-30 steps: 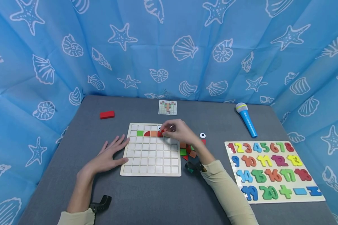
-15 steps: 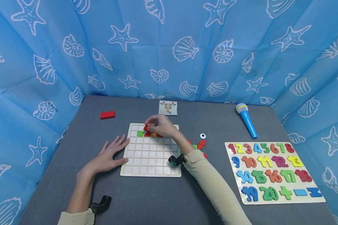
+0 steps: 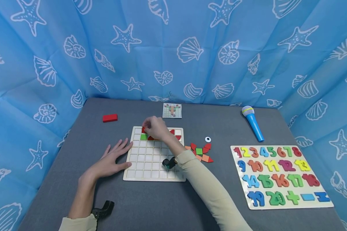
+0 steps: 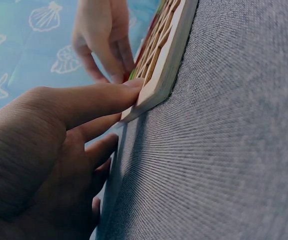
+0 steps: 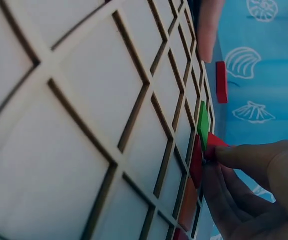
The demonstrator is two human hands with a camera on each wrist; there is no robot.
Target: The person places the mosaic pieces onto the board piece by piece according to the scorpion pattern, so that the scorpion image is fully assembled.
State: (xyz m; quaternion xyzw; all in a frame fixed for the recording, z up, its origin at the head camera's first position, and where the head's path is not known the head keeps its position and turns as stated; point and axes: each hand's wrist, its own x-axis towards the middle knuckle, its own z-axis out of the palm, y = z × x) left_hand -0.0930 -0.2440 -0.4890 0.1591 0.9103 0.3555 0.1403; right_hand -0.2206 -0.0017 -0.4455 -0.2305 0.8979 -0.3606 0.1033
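Note:
The wooden grid board (image 3: 146, 166) lies on the table with a green square (image 3: 144, 137) and several red and orange pieces in its upper rows. My right hand (image 3: 156, 127) is over the top row and pinches a red piece (image 5: 214, 143) between thumb and fingers, just beyond the green square. My left hand (image 3: 111, 160) rests at the board's left edge with fingers spread. In the left wrist view its thumb (image 4: 101, 100) touches the board's rim. The right hand covers part of the top rows.
Loose red, green and orange pieces (image 3: 199, 151) and a round eye piece (image 3: 208, 139) lie right of the board. A pattern card (image 3: 172, 110) lies behind it, a red block (image 3: 110, 118) at the back left. Rightward are a toy microphone (image 3: 253, 124) and a number puzzle (image 3: 239, 160).
My right hand has moved left along the board's top rows with the red piece, from the right part to the second column. The left hand stays at the board's edge.

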